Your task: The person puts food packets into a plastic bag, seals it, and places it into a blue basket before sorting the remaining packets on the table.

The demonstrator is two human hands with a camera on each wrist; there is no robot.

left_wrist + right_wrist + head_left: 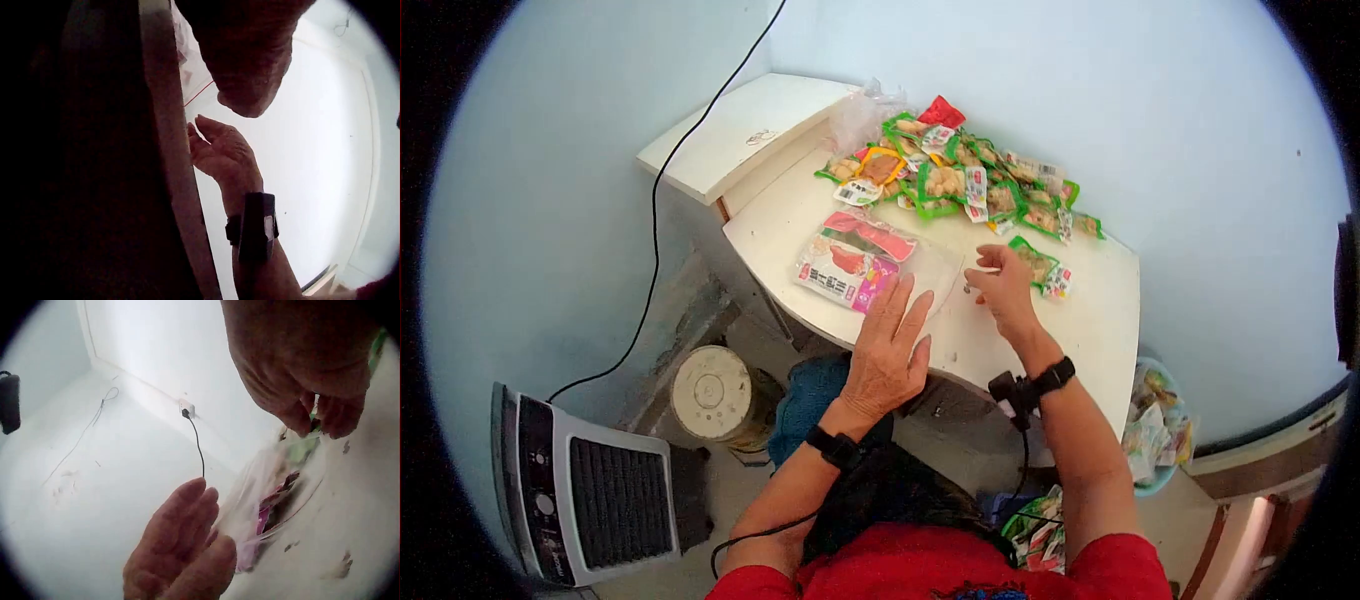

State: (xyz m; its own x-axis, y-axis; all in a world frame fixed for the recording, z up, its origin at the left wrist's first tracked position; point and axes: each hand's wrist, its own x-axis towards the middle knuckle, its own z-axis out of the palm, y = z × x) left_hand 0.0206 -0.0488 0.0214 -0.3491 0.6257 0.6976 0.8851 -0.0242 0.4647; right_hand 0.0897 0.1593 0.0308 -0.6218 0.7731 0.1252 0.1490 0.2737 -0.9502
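In the head view, a clear bag with printed front [850,265] lies flat on the white surface [1090,320], near the person's side, probably so that both hands can reach it. The left hand [890,345] is at the bag's near edge, fingers extended and its grip apart; the likely purpose of that straight-fingered pose is to steady the thin plastic without creasing it. The right hand [1007,290] is at the bag's right end, fingers bent. A lone green-edged packet [1032,258] lies to the right of the bag, just past the right hand, seemingly kept handy there. Beyond the bag is the heap of packets [950,180], perhaps set back to leave the bag working room.

In the left wrist view, the left hand is a dark shape too close to read, while the right hand shows bent fingers toward the bag's side; what they touch is hidden.

In the right wrist view, clear film rises from the bag toward the right hand's fingertips, which are drawn near each other. Whether that grip is clamped on the bag's rim or something small beside it, I cannot tell. The left hand is alongside the bag, palm open.
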